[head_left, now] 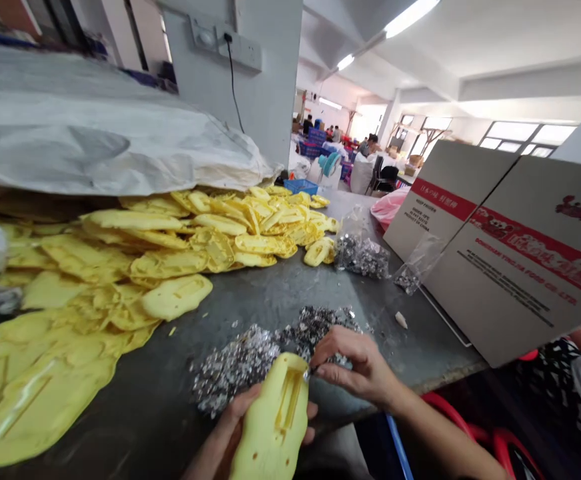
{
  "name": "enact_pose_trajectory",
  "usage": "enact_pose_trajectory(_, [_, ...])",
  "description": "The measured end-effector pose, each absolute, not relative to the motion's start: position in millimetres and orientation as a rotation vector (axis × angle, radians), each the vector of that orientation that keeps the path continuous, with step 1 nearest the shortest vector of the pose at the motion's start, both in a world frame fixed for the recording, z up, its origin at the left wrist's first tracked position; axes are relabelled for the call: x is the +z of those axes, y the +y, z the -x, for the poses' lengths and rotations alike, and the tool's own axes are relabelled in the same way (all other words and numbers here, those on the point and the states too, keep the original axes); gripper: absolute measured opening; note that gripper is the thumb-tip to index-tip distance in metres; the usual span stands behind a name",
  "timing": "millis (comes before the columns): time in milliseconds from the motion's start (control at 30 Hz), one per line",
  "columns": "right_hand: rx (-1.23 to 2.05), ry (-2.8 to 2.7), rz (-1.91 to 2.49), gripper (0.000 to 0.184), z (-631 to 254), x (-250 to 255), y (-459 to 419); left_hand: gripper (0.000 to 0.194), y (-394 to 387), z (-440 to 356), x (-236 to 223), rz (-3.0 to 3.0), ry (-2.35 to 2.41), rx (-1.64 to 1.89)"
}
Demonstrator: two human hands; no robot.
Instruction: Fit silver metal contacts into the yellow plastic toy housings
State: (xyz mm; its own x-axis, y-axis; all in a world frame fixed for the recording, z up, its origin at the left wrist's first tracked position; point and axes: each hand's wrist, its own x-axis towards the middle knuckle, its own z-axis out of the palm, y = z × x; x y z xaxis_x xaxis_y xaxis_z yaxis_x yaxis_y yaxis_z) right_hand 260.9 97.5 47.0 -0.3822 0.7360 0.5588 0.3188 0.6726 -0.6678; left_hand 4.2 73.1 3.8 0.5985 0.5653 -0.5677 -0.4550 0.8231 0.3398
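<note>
Two hands (353, 363) at a yellow shell (265, 433), metallic pieces (240, 363) beyond

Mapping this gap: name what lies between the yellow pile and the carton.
Head view: a larger bag and a smaller bag, both clear, holding silvery bits; pink material behind.

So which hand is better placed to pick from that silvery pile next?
Probably the right hand: it is close to the silvery pile, while the left hand is occupied holding the yellow part.
</note>
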Motion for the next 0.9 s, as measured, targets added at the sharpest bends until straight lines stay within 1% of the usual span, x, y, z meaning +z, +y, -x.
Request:
enact_pose_trajectory(33, [0.542,-2.001,0.813,0.021,-261.1,53.0,93.0,0.06,68.5,-4.5,10.1,-0.241,0.735,0.627])
enact_pose_trajectory(67, [0.509,-2.053,0.803,0.016,-261.2,59.2,88.5,0.056,63.9,-5.1,16.8,-0.275,0.711,0.642])
enact_pose_trajectory(100, [0.466,-2.095,0.787,0.013,-261.4,64.9,84.9,0.052,60.0,-6.2,23.2,-0.308,0.663,0.641])
enact_pose_trajectory(167, [0.406,-2.161,0.764,0.01,-262.5,72.9,81.9,0.053,56.0,-9.6,32.4,-0.348,0.55,0.603])
enact_pose_trajectory(300, [0.342,-2.244,0.768,0.016,-266.1,73.1,81.8,0.049,53.3,-16.2,36.2,-0.336,0.393,0.639])
enact_pose_trajectory(433, [0.332,-2.242,0.767,0.017,-269.3,67.9,75.2,0.041,46.9,-19.9,40.8,-0.279,0.421,0.664])
enact_pose_trajectory(700, [0.245,-2.16,0.839,0.011,-275.9,58.6,76.2,0.044,48.8,-25.6,47.3,-0.262,0.492,0.564])
enact_pose_trajectory(900, [0.346,-2.113,0.793,0.009,-274.6,48.0,76.3,0.049,49.3,-27.6,38.7,-0.299,0.468,0.539])
